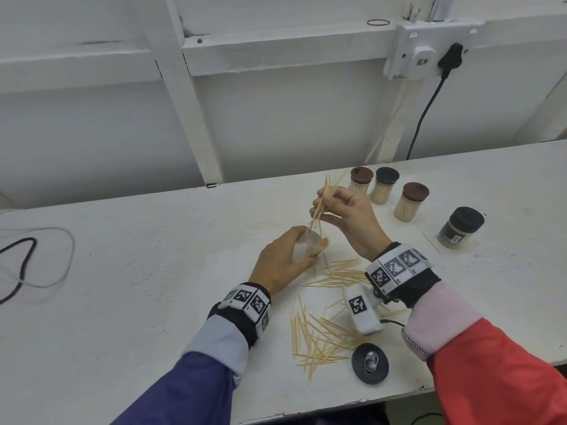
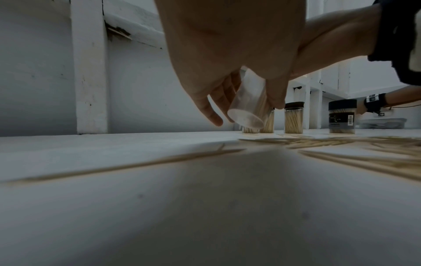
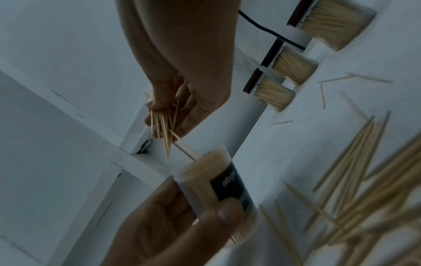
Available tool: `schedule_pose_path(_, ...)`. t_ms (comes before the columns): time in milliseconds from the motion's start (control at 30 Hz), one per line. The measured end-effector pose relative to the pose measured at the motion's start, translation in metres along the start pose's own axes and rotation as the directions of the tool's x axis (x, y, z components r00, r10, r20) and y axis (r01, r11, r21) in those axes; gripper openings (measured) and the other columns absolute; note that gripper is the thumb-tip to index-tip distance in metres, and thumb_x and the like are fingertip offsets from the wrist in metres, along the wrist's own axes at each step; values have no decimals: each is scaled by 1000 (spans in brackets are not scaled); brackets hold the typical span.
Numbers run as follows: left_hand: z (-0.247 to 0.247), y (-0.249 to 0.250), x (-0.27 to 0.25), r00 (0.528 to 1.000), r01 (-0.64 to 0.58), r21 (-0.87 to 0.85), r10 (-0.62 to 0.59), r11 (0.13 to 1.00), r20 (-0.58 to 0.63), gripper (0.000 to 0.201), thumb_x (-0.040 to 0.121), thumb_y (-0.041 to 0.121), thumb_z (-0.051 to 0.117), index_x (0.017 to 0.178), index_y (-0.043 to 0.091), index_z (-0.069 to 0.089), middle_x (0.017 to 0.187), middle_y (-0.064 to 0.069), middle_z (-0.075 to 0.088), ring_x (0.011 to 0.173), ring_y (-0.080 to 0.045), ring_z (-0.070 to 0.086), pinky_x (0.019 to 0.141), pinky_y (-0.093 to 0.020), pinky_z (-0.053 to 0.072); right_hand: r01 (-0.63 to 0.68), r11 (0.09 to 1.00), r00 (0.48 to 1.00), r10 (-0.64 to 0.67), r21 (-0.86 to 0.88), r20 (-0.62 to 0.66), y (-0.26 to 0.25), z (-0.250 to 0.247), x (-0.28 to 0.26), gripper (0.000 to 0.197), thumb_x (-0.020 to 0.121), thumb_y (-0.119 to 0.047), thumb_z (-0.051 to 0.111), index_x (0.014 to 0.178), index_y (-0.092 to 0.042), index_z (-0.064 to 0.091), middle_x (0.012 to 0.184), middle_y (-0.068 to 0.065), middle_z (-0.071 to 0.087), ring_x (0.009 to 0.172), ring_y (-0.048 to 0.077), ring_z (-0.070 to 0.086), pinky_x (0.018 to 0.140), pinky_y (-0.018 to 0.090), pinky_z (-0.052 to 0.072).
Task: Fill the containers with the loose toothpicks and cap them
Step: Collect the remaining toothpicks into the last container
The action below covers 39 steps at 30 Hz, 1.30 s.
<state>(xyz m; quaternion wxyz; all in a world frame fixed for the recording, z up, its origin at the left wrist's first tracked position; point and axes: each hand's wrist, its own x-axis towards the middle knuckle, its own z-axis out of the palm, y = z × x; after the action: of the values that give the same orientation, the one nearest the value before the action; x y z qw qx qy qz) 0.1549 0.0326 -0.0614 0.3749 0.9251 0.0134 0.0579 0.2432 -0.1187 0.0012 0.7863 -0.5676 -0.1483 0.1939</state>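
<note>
White bench (image 1: 122, 271): long painted work surface set against a white panelled wall (image 1: 92, 118).

Wall socket (image 1: 423, 56): mounted on the wall above the bench, with a black plug and cable (image 1: 425, 115) hanging down from it.

Left hand (image 1: 283, 265): fingers and thumb wrapped round the open container (image 1: 306, 248), a clear plastic tub held tilted above the bench, mouth turned toward the right hand. It is partly filled with toothpicks and bears a dark label (image 3: 230, 183).

Right hand (image 1: 349, 216): fingers pinching a bundle of toothpicks (image 1: 325, 199), held just above the open container, lower tips at its mouth.

Loose toothpicks (image 1: 319, 338): scattered on the bench between the two forearms, a second patch nearer the right wrist.

Capped containers, four, standing upright at the far right of the bench: one with a black lid and dark label (image 1: 460, 228), nearest the bench's front; one brown-lidded (image 1: 409, 202); one black-lidded (image 1: 383, 185); one brown-lidded (image 1: 360, 179). All show toothpicks inside.

Black cap (image 1: 369, 358): lying inside-up on the bench near the front edge, just beside the loose toothpicks, apart from any container.

Rubber band (image 1: 378, 22): dark loop resting on the wall ledge.
</note>
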Motion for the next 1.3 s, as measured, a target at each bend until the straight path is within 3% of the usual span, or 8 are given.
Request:
schedule_pose_path(267,-1,0,0,997,30,-58,-34,998,-62,60,85,46,70,135,23,45,128,8,60,115,-11,56,94,-37,48,31,998,999,-32,-54,-20,8,2,0,12,95,-7,57,102,-3,65,82,8,71,80,25,69,77,32,56)
schedule_pose_path(500,-3,3,1,997,23,-61,-28,998,-75,60,86,47,68,135,22,45,129,8,60,115,-10,56,93,-34,48,82,982,995,-89,-169,-36,21,2,-4,15,94,-5,59,105,2,65,96,17,72,90,18,68,85,24,53)
schedule_pose_path(667,-2,1,0,994,30,-72,-37,997,-99,62,85,49,68,135,22,45,128,6,60,113,-12,57,93,-38,49,47,985,999,-43,-168,26,25,2,-9,20,95,-7,57,109,4,64,100,12,72,95,16,68,82,22,52)
schedule_pose_path(833,-3,1,0,993,34,-75,-42,997,-107,60,84,48,68,134,24,46,126,8,61,111,-12,58,92,-40,49,-10,998,998,14,-58,57,22,0,-9,32,88,-8,62,119,-1,61,113,16,70,105,25,66,90,30,53)
schedule_pose_path(1000,-3,3,0,995,25,-58,-30,998,-93,60,85,47,68,135,22,45,127,7,60,112,-13,57,92,-38,49,-13,1000,1000,14,-23,26,22,4,-8,21,94,-13,58,106,3,63,106,18,70,91,21,64,81,28,53)
schedule_pose_path(1100,-4,3,-1,995,20,-61,-25,998,-92,59,85,46,69,135,22,45,128,7,60,112,-13,57,92,-37,49,0,998,1000,0,-58,-4,25,6,-5,28,96,-17,56,105,9,61,103,17,70,88,20,64,80,27,52)
schedule_pose_path(1200,-5,4,-1,997,19,-56,-23,998,-76,58,85,45,69,133,21,46,127,7,61,112,-12,57,91,-36,49,21,994,1000,-23,-103,-19,28,7,-3,23,97,-16,56,104,6,62,102,19,70,90,21,64,81,29,54)
schedule_pose_path(1300,-5,8,-2,1000,3,-41,-3,999,-18,52,85,42,70,127,22,49,122,8,62,109,-12,58,87,-30,47,26,983,999,-32,-181,-29,28,9,-1,21,98,-14,55,105,3,65,100,15,72,91,14,67,82,24,53)
